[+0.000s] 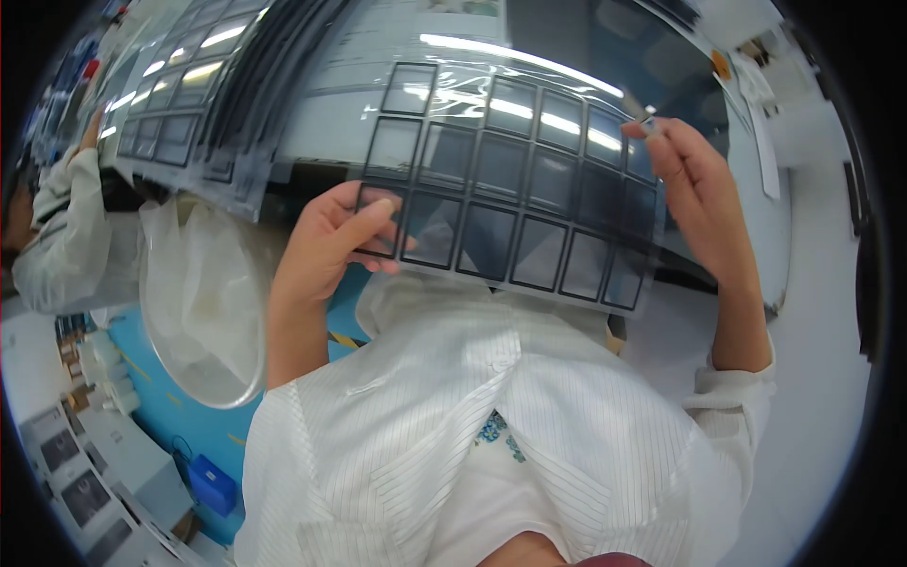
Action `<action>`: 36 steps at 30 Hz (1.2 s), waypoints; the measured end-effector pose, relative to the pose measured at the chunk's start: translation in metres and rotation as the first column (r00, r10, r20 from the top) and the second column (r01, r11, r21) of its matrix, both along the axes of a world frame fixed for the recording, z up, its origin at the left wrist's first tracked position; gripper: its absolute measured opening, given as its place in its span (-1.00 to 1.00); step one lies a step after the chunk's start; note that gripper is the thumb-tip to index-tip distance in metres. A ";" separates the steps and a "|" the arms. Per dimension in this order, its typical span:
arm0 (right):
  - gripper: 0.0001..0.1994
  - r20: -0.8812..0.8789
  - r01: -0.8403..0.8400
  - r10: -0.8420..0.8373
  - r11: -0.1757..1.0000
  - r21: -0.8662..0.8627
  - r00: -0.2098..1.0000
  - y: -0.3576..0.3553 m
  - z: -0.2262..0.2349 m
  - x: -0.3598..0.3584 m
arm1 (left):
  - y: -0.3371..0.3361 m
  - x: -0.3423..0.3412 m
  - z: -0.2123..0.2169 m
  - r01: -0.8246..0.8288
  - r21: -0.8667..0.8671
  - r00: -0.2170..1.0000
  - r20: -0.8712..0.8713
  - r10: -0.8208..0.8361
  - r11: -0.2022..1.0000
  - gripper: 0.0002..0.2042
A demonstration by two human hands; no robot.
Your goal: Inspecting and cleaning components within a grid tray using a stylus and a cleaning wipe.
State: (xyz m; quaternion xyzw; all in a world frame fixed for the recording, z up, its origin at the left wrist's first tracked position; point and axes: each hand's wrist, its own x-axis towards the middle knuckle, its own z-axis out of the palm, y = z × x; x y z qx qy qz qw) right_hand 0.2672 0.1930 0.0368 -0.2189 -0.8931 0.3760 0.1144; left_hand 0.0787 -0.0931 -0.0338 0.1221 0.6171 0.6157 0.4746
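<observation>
A clear plastic sheet (501,163) printed with rows of black rectangular frames is held up in front of me, reflecting bright strips of light. My left hand (342,231) grips its near left corner, thumb on top and fingers showing through from beneath. At the sheet's far right edge, my right hand (694,180) pinches a slim pen-like tool (646,121), its exact kind too small to make out. Whether those right fingers also touch the sheet, I cannot tell.
More framed sheets (175,123) lie stacked at the left of the dark worktable (694,90). Below them stands a round bin (203,312) lined with a clear bag. At the far left a person in a pale sleeve (71,222) works. A blue box (213,484) sits on the floor.
</observation>
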 end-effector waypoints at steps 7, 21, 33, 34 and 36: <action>-0.80 -0.151 -0.490 0.548 0.819 0.298 0.823 -0.048 -0.005 -0.062 | -0.006 0.000 0.001 0.055 0.038 0.998 0.009 -0.055 0.998 -0.80; -0.79 0.028 -0.577 0.627 0.698 0.424 0.779 -0.084 -0.003 -0.114 | -0.009 0.000 0.005 0.047 0.060 0.996 0.069 -0.051 0.997 -0.71; -0.74 -0.097 -0.613 0.683 0.701 0.365 0.724 -0.094 -0.012 -0.121 | -0.011 0.000 -0.004 0.031 0.129 0.987 0.155 -0.051 0.991 -0.72; -0.73 -0.111 -0.610 0.693 0.690 0.390 0.712 -0.095 -0.013 -0.121 | -0.011 0.000 -0.004 0.029 0.130 0.986 0.156 -0.049 0.991 -0.72; -0.74 -0.106 -0.616 0.699 0.683 0.394 0.707 -0.097 -0.015 -0.123 | -0.011 -0.002 -0.004 0.043 0.140 0.985 0.160 -0.065 0.989 -0.72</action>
